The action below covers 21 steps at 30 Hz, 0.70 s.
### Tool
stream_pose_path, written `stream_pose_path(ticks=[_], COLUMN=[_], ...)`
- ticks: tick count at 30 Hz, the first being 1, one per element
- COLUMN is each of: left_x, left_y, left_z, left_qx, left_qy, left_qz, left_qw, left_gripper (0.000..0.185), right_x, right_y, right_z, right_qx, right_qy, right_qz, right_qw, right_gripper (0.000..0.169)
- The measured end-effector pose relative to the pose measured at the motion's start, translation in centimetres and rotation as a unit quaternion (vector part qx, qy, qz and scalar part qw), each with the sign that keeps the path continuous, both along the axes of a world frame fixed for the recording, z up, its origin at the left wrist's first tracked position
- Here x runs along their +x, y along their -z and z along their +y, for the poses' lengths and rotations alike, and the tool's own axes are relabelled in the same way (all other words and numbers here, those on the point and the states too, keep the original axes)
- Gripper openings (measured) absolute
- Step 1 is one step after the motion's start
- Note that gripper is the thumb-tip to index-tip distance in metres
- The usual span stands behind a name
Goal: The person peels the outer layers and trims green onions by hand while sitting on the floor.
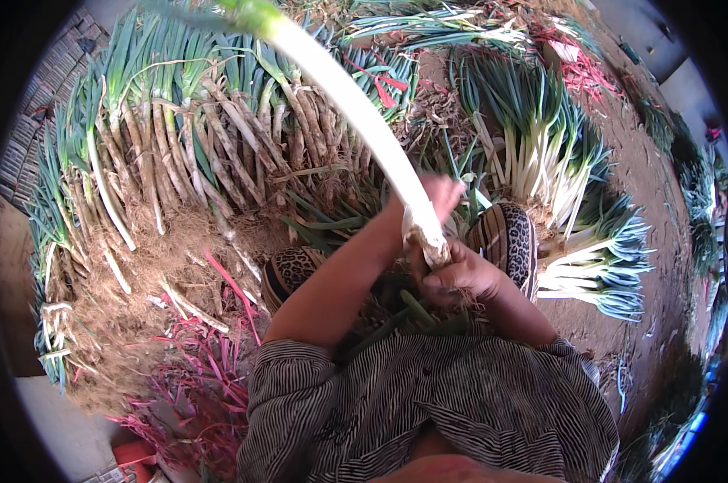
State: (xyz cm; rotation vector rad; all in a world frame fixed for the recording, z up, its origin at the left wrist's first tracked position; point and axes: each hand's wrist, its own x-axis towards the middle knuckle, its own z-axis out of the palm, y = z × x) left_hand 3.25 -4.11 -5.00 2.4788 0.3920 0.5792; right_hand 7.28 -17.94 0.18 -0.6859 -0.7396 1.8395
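Note:
A long green onion [358, 115] with a thick white stalk rises from between my hands towards the top of the view. Its root end, brown and soiled, is gripped low down by my right hand [463, 271]. Behind the stalk is my left hand [442, 193], blurred and partly hidden, so its hold cannot be made out. A loose strip of pale outer skin hangs beside the stalk near the root end. Green leaf scraps [418, 308] lie below my hands.
Soil-covered green onions [225, 145] stand in a large heap at left, roots towards me. Cleaner white-stalked onions [539, 157] lie fanned out at right on the earthen floor [587, 329]. Red plastic strips [207, 386] are piled at lower left. Leopard-patterned cloth [508, 247] covers my legs.

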Motion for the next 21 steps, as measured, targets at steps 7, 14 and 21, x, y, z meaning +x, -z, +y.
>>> stream_pose_path(ticks=[7, 14, 21], left_x=[-6.3, -5.0, -5.6], left_y=[-9.1, -8.9, -8.2], left_z=[4.5, 1.9, 5.3], left_qx=[-0.493, -0.700, -0.661], left_qy=[0.084, -0.058, -0.063], left_qz=[-0.229, -0.316, -0.292], left_qw=[0.835, 0.638, 0.688], left_gripper=[0.046, 0.025, 0.029], right_x=[0.3, -0.3, -0.7], right_y=[2.9, 2.6, 1.2], right_z=[1.0, 2.8, 7.8], right_qx=[0.174, 0.070, 0.000], right_qy=[0.261, 0.219, 0.267], right_qz=[-0.312, -0.005, 0.211], right_qw=[0.897, 0.973, 0.940], right_gripper=[0.045, 0.045, 0.019])
